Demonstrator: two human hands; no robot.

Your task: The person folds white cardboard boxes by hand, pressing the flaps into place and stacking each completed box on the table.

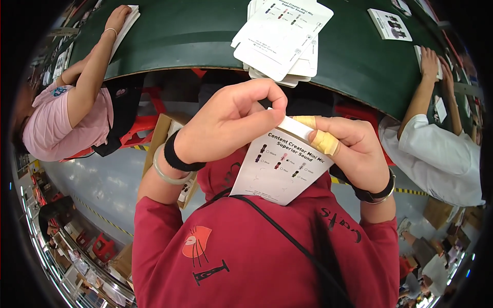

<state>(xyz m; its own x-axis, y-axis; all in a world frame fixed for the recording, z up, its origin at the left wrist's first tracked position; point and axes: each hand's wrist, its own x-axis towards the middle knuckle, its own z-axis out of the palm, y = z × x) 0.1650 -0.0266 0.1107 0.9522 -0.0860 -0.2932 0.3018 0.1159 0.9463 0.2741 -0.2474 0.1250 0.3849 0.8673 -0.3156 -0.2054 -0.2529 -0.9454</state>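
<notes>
A flat white printed box (280,169) leans against my chest, its face covered with small coloured pictures of microphones. At its upper end a narrow white flap (297,128) shows. My left hand (239,120) curls over the upper left corner, thumb and forefinger pinched together on the flap. Yellow tape wraps the thumb and a finger of my right hand (352,146), which grips the upper right corner. Beyond my hands, a loose stack of similar white boxes (280,38) lies at the table edge. The box's back is hidden.
A green-topped table (179,38) curves across the far side. Co-workers in a pink shirt (69,120) and a white shirt (436,159) sit left and right, hands on white pieces. An open cardboard carton (160,136) stands beside my left forearm. Another white box (389,24) lies far right.
</notes>
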